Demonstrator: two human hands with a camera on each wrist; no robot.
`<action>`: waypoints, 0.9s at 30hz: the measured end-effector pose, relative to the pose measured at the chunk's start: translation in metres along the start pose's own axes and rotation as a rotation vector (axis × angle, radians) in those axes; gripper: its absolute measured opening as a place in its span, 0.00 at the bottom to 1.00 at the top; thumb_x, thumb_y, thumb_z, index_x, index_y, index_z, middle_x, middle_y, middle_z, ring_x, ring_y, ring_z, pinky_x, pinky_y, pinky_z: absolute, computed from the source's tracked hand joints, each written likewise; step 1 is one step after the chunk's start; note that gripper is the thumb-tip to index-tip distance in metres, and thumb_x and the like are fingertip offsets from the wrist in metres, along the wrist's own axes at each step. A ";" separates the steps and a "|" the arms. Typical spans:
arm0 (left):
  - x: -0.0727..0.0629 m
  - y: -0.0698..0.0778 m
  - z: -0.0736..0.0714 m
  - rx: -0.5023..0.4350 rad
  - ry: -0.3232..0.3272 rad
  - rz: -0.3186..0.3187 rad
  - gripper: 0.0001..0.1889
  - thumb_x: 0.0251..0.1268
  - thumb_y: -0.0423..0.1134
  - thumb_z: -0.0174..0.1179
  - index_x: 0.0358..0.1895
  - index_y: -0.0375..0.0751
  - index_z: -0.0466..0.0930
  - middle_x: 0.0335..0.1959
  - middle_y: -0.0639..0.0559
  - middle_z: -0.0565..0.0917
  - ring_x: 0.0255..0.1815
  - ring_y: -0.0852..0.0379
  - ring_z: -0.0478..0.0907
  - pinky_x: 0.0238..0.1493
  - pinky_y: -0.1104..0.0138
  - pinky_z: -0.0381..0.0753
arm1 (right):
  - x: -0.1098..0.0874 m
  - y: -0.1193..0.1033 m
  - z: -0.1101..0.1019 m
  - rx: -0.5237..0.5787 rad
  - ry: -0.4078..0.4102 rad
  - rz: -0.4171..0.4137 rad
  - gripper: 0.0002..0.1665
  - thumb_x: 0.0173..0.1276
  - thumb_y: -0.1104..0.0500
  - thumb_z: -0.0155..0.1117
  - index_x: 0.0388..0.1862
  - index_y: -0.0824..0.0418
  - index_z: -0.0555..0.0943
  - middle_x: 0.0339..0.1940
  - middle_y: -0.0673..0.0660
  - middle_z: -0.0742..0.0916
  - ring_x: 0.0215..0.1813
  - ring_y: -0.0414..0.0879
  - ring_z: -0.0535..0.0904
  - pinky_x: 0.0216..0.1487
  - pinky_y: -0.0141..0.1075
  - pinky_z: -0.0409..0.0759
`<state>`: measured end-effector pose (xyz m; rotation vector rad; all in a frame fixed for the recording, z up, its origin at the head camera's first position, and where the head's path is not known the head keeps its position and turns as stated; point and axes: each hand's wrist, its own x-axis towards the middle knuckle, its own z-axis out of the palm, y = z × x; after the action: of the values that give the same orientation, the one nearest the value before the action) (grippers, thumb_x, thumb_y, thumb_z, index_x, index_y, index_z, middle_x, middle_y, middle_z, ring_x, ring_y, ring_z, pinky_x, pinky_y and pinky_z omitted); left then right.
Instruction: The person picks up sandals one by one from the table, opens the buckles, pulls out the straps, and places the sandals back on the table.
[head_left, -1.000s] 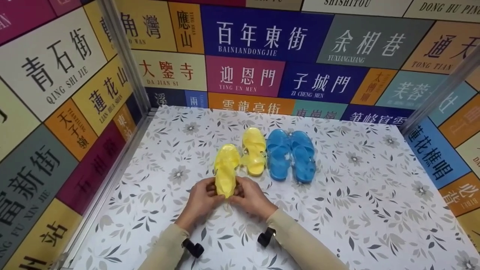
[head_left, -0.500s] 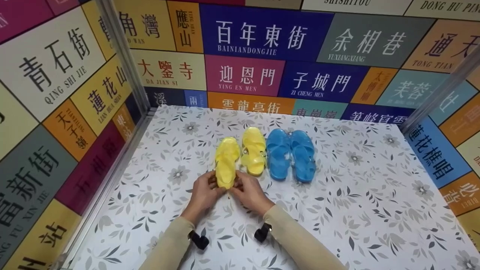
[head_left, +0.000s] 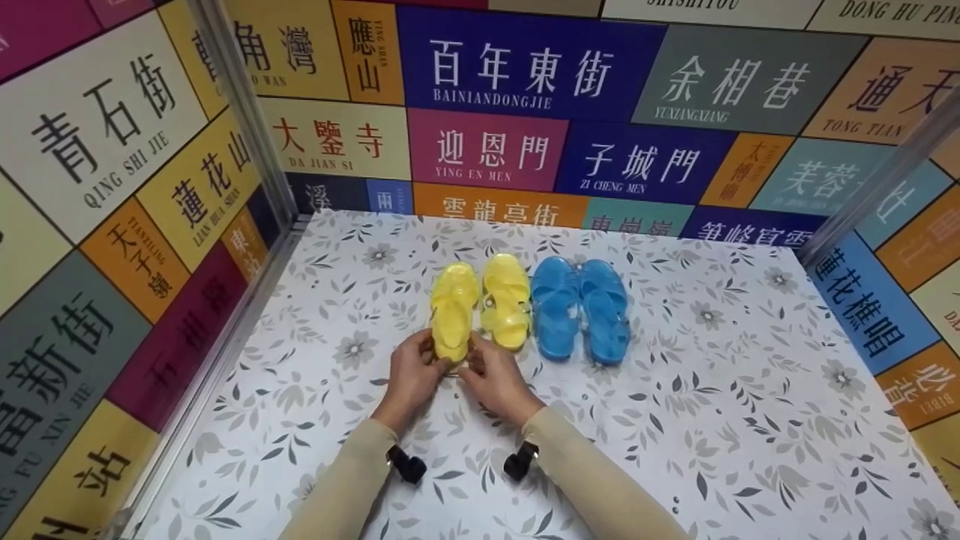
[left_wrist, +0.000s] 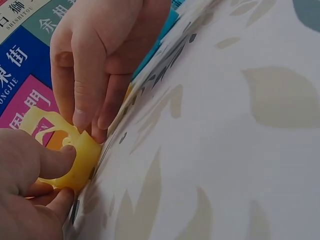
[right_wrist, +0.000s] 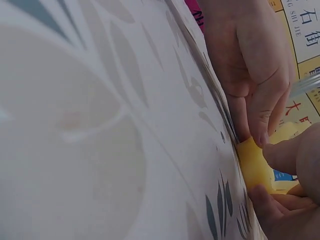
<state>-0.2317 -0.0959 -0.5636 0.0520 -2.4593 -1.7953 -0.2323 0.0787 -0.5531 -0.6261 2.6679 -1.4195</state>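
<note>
A yellow sandal (head_left: 452, 319) lies on the patterned tabletop, its toe away from me and its heel between my two hands. My left hand (head_left: 415, 376) pinches the heel's left side; in the left wrist view its thumb and fingers (left_wrist: 62, 162) show on the yellow plastic. From the right, my right hand (head_left: 496, 380) holds the same heel, its thumb (right_wrist: 280, 157) visible in the right wrist view. Just right of this sandal lies a second yellow sandal (head_left: 507, 300), roughly parallel. The undersides of the fingers are partly hidden.
Two blue sandals (head_left: 556, 307) lie side by side to the right of the yellow ones, toes pointing away. White cloth with a leaf print (head_left: 675, 420) covers the table. Panels of printed signs (head_left: 525, 67) wall in the back and sides, with metal posts (head_left: 251, 120) at the corners.
Both hands have slid the left yellow sandal forward, away from me, until it sits almost level with the other yellow one. The other sandals stay put.
</note>
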 end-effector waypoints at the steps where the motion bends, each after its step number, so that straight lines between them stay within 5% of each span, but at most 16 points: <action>1: 0.001 0.000 0.000 0.004 0.005 0.008 0.28 0.62 0.23 0.70 0.67 0.27 0.76 0.59 0.34 0.85 0.62 0.42 0.84 0.63 0.57 0.83 | 0.000 0.000 0.001 -0.001 0.004 -0.009 0.37 0.73 0.66 0.68 0.78 0.69 0.68 0.65 0.66 0.83 0.62 0.56 0.85 0.62 0.43 0.84; 10: 0.011 0.002 0.005 0.011 0.043 0.014 0.26 0.64 0.24 0.69 0.66 0.29 0.78 0.59 0.36 0.85 0.64 0.44 0.83 0.64 0.57 0.82 | 0.004 -0.001 0.002 0.001 0.016 -0.023 0.37 0.73 0.66 0.68 0.79 0.63 0.68 0.74 0.64 0.78 0.71 0.57 0.78 0.69 0.47 0.79; 17: 0.016 0.003 0.009 0.043 0.063 0.001 0.27 0.64 0.24 0.68 0.67 0.29 0.77 0.61 0.36 0.84 0.65 0.45 0.81 0.68 0.56 0.79 | 0.006 -0.001 0.004 -0.058 0.033 -0.045 0.37 0.73 0.65 0.68 0.78 0.70 0.68 0.78 0.69 0.72 0.78 0.62 0.69 0.76 0.50 0.70; 27: 0.021 0.003 0.012 0.050 0.058 -0.024 0.26 0.67 0.24 0.66 0.68 0.31 0.77 0.63 0.37 0.83 0.67 0.47 0.80 0.69 0.56 0.78 | 0.007 -0.002 0.006 -0.072 0.010 0.050 0.38 0.75 0.61 0.68 0.78 0.72 0.65 0.81 0.71 0.66 0.82 0.64 0.62 0.81 0.52 0.61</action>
<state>-0.2540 -0.0853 -0.5629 0.1368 -2.4730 -1.7166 -0.2369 0.0705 -0.5535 -0.5548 2.7332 -1.3229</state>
